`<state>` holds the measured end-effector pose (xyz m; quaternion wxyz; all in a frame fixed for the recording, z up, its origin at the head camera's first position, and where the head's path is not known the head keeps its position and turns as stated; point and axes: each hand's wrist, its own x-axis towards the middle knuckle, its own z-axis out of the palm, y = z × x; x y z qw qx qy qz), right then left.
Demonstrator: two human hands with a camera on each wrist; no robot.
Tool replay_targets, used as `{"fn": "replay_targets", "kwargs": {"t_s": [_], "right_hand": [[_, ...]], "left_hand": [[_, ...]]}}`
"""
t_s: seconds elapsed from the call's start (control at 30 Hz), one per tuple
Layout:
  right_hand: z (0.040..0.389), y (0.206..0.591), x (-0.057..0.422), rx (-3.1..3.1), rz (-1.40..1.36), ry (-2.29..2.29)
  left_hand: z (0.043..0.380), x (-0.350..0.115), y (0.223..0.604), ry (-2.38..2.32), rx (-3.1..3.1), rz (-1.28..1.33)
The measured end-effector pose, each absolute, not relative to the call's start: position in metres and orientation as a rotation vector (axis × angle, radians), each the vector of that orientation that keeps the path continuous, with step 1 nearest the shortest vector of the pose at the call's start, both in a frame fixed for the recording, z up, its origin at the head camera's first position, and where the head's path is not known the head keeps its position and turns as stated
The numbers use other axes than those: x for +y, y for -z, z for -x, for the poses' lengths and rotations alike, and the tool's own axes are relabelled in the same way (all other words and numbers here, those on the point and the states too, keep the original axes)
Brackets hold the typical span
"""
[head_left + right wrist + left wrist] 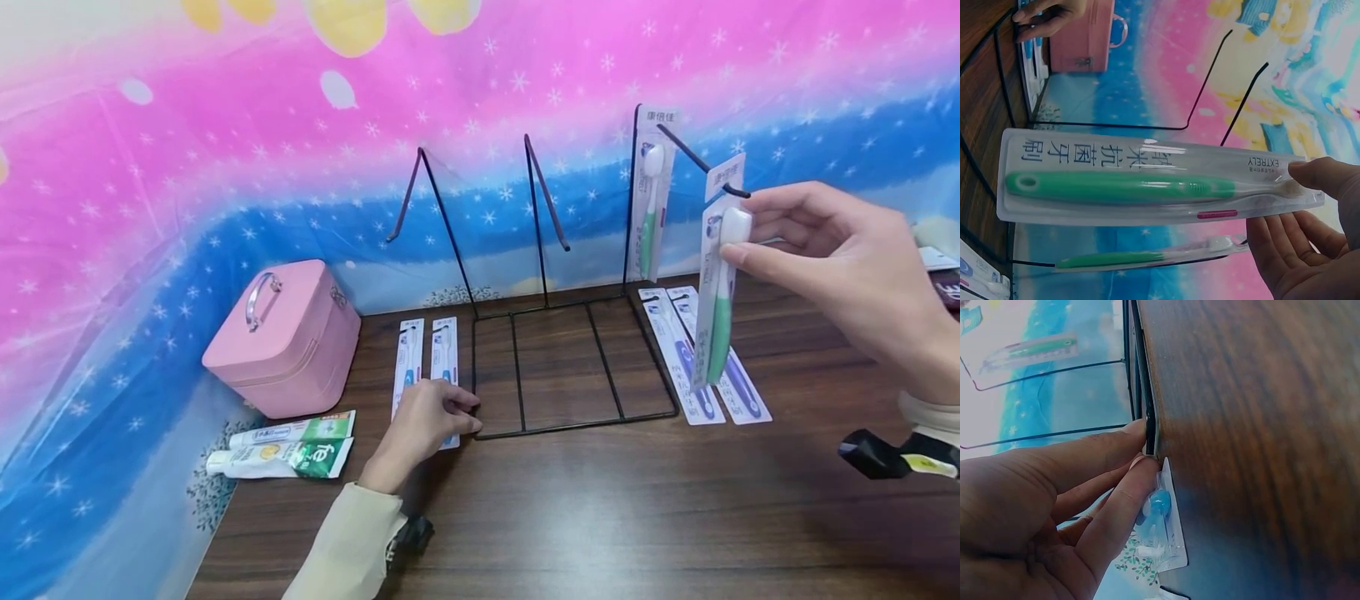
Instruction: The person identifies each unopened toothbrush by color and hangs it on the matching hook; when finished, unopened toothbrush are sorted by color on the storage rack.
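My right hand [847, 258] pinches the head end of a packaged green toothbrush [1122, 185]. The hole in its card is at the tip of the right hook on a black wire rack [570, 426]. A second packaged green toothbrush [648, 225] hangs further back on that hook, against the rack's upright. My left hand [431, 421] grips the rack's front left corner, thumb and finger on the black wire [1150, 434] in the left wrist view. It partly covers two packaged blue toothbrushes [444, 346] lying left of the rack.
Two packaged purple toothbrushes [738, 383] lie right of the rack, partly behind the held pack. A pink case [277, 333] stands at the left, with two toothpaste tubes [273, 460] in front. The rack's middle hook [551, 204] and left hook [405, 196] are bare.
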<state>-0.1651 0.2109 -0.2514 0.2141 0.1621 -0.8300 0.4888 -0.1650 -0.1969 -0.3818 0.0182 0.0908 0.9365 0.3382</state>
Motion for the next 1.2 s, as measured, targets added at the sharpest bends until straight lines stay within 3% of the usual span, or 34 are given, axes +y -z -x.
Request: {"fn": "replay_targets", "kwargs": {"t_s": [0.8,1.2], "right_hand": [[0.234,0.251,0.182,-2.194,-0.429,-1.456],[0.247,0.252,0.178,-2.199,-0.345,-1.439]], "left_hand": [[0.164,-0.198,0.381,-1.048,2.913,-0.248],[0.165,-0.197,0.381,-1.023,2.919,-0.270]]}}
